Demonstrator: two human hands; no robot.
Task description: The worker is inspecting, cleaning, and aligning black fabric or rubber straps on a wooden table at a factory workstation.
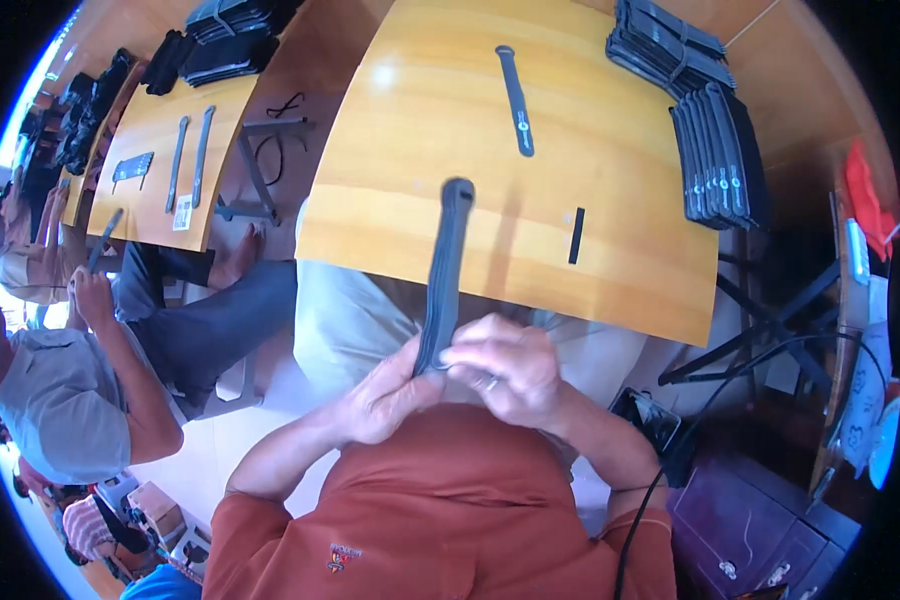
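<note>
Bundle (444, 265) rises upright near the table's front edge, its lower end clamped in left hand (382, 400) and pinched by right hand (508, 370); a loosened pinch could let the layers fan or slip, the top being unsupported. Wooden table (400, 120) bears a strap (515, 103), strip (577, 236) and stack (715, 158); a co-worker (75, 395) sits left, beside another table (153, 218)

L hand (385, 398) was held up before the belly (460, 455), thumb & fingers closed in a grip, I saw. R hand (515, 368) was just beside it, fingers bent, tips drawn tog. L forearm (285, 448) & R forearm (605, 435) angled inward, elbows bent.
</note>
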